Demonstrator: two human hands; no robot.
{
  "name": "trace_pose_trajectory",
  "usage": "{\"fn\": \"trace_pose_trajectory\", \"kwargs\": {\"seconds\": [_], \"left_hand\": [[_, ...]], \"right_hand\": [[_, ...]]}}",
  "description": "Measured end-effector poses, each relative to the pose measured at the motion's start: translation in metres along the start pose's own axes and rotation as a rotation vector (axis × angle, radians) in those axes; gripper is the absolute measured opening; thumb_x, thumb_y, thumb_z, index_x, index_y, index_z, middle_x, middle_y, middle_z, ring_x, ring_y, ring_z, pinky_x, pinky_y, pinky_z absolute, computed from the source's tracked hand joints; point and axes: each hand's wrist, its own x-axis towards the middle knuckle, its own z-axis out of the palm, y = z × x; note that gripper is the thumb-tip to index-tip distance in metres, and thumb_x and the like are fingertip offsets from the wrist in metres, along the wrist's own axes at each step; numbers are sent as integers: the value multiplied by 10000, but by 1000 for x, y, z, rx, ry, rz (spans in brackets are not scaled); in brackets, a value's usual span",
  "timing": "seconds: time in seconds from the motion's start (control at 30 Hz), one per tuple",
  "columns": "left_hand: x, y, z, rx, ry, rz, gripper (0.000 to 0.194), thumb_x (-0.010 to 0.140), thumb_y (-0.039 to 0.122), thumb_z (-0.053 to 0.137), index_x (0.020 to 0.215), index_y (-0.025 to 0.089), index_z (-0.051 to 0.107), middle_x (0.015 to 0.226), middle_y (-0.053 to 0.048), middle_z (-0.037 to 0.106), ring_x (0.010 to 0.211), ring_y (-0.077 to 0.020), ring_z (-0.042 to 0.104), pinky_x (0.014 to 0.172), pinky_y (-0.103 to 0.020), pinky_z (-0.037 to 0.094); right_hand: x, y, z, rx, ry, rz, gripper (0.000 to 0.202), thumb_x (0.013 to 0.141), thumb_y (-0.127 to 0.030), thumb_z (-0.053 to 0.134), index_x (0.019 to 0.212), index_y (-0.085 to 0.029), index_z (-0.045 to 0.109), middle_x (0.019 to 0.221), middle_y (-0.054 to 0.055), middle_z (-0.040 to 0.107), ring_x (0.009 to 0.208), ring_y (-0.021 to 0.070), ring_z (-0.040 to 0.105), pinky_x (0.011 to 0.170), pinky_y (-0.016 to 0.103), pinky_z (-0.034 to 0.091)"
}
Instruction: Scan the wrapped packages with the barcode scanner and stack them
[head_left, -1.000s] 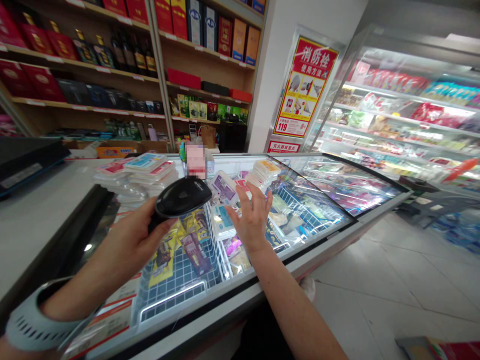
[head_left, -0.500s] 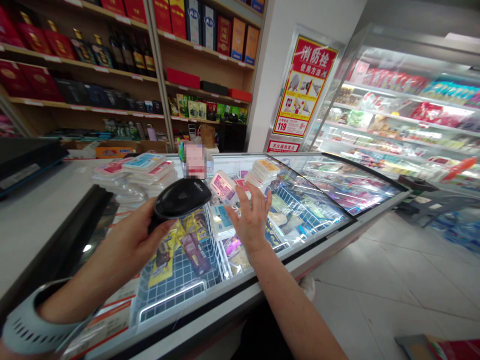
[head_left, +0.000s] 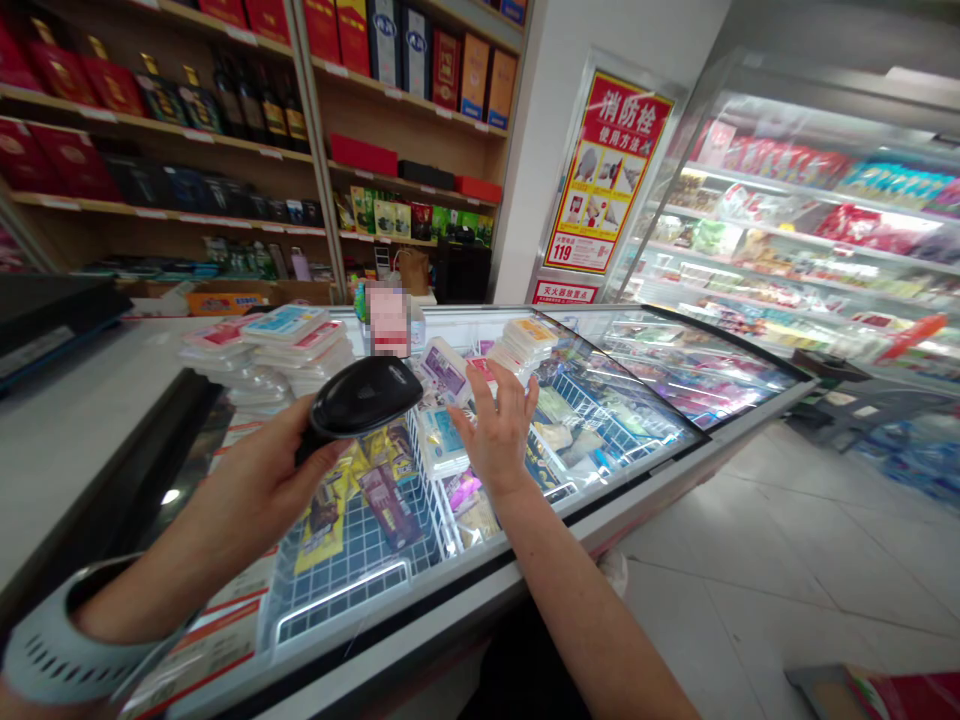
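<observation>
My left hand [head_left: 274, 460] is wrapped round the handle of a black barcode scanner [head_left: 367, 395], whose head points right over the freezer. My right hand [head_left: 499, 425] hangs above the freezer's glass with fingers spread and nothing visibly held. Just beyond its fingertips, a clear plastic pack with a purple label [head_left: 445, 370] lies tilted. Below that pack rests a blue-labelled pack [head_left: 444, 432]. Behind the fingers is a stack of packs with orange labels [head_left: 525, 342]; whether the fingers touch any pack cannot be made out. Another stack of labelled packs [head_left: 292, 330] stands left of the scanner.
Yellow snack bags [head_left: 322, 520] and a purple one show in a wire basket [head_left: 337, 600] inside the glass-topped freezer [head_left: 652, 455]. A black device [head_left: 60, 325] sits on the left counter. Shelves of bottles and boxes stand behind; a lit display fridge [head_left: 817, 220] is at right.
Little differs. The view shifts slightly, and both hands keep nearly the same pose, with the scanner still in my left hand.
</observation>
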Motion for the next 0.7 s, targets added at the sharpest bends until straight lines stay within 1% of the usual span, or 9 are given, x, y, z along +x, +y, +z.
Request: {"fn": "trace_pose_trajectory", "kwargs": {"seconds": [0.07,0.17,0.37,0.5,0.6,0.7], "left_hand": [[0,0,0,8,7,8,395,841,524,484,1063,206,559,941,-56,692,824,-247,619,769,-360,483],[0,0,1,13,1,9,411,850,512,484,1109,202,558,971,-62,696,861,-255,630,771,-357,479],[-2,-1,1,3,1,14,438,849,518,487,1138,195,556,987,-72,688,883,-262,628,784,-364,476],[0,1,-1,-8,-2,1,440,838,521,482,1116,187,555,967,-74,686,844,-257,623,785,-370,479],[1,1,-1,2,0,-15,437,828,521,477,1092,181,552,953,-75,682,822,-255,613,779,-374,475],[2,-2,-1,5,-11,-35,462,827,531,474,1116,181,553,962,-75,679,838,-260,613,774,-373,470]], "right_hand": [[0,0,0,-3,-1,-1,472,952,-438,570,1370,-223,536,1394,139,548,1314,271,482,1207,576,171],[0,-1,-1,-7,4,-7,465,957,-433,562,1369,-219,534,1391,139,551,1310,274,485,1204,573,180],[0,-1,0,-16,22,-12,469,960,-465,549,1357,-215,543,1382,142,555,1312,274,482,1202,569,185],[-1,0,1,9,41,4,483,951,-465,569,1360,-208,544,1370,141,563,1302,270,489,1200,561,187],[-1,3,2,24,62,56,503,931,-471,602,1348,-193,553,1330,143,584,1266,267,514,1184,535,228],[1,10,5,96,78,193,570,878,-510,661,1331,-178,563,1236,138,621,1193,261,547,1119,481,341]]}}
